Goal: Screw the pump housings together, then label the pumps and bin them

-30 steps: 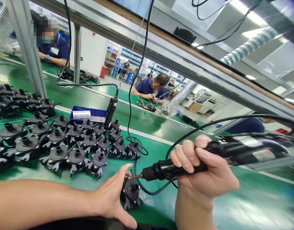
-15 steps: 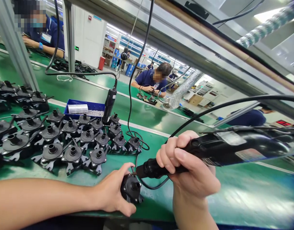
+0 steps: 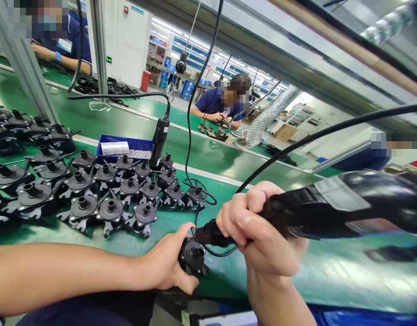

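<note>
My left hand (image 3: 171, 262) is wrapped round a black round plastic housing (image 3: 194, 253) with a short tube on top, held on the green bench near its front edge. In my right hand (image 3: 263, 226) is a black electric screwdriver (image 3: 317, 208), fingers closed round its narrower front part. Its tip meets the upper edge of the housing, beside my left fingertips; the bit itself is mostly hidden. To the left stand several rows of like black housings (image 3: 110, 210) with forked feet.
A blue tray (image 3: 125, 149) of small silvery screws and a clear plastic piece lies behind the housings. Another black screwdriver (image 3: 159, 142) stands upright on its cable beside it. A looped cable (image 3: 203, 194) lies on the bench (image 3: 331, 276). Co-workers (image 3: 222, 106) sit beyond.
The view has tilted and shifted slightly, so the bench things appear a little higher and to the right. Both hands keep their hold, and the screwdriver tip stays at the housing's upper edge.
</note>
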The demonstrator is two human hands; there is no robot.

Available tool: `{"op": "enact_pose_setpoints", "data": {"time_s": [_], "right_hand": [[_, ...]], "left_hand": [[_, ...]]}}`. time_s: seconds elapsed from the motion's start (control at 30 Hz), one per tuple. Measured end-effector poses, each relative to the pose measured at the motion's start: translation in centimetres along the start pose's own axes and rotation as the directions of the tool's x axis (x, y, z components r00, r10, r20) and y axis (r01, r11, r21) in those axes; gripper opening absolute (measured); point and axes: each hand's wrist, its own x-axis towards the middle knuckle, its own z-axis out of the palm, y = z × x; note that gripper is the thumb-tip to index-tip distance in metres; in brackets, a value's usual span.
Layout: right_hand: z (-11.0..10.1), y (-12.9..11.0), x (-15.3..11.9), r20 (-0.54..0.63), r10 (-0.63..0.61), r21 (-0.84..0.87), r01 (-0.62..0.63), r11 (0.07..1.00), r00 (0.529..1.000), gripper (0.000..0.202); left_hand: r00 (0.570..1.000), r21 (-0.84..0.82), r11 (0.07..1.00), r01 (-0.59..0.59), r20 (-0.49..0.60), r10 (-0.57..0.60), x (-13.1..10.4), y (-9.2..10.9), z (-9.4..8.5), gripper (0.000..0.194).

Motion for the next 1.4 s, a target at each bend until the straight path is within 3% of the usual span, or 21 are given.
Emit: {"op": "enact_pose_setpoints", "data": {"time_s": [0.2,0.4,0.5,0.77,1.1,1.3,1.4], "right_hand": [[-1.1,0.4,0.1,0.011,-0.013,0.032,0.013,0.999,1.000,0.021],[-2.2,-1.6,-0.3,-0.136,-0.120,0.019,0.124,0.992,0.983,0.015],[-1.8,-1.9,-0.6,-0.097,-0.070,0.062,0.077,0.995,0.993,0.013],[-0.7,-1.0,-0.9,0.034,0.035,0.097,-0.038,0.995,0.999,0.019],[1.0,-0.6,-1.9,0.092,-0.013,-0.060,0.019,0.998,0.996,0.019],[0.5,0.9,-1.8,0.019,0.002,-0.093,-0.001,0.996,1.000,0.017],[0.2,1.4,-0.9,0.024,0.040,-0.075,-0.038,0.996,0.999,0.035]], "left_hand": [[0.996,-0.002,0.996,-0.085,0.016,0.085,0.6,-0.8,-0.4,0.090],[0.992,0.099,0.987,-0.123,0.027,0.121,1.8,-2.3,-1.4,0.133],[0.992,0.122,0.985,-0.121,0.044,0.117,1.8,-2.5,-1.5,0.144],[0.997,0.179,0.981,-0.080,0.004,0.080,1.7,-2.0,-1.1,0.127],[0.997,0.152,0.986,-0.075,-0.012,0.077,1.4,-0.8,-1.1,0.108],[0.997,0.175,0.982,-0.066,-0.038,0.074,1.9,-1.0,-0.9,0.103],[0.989,0.218,0.969,-0.116,-0.066,0.133,2.2,-2.2,-0.5,0.081]]}}
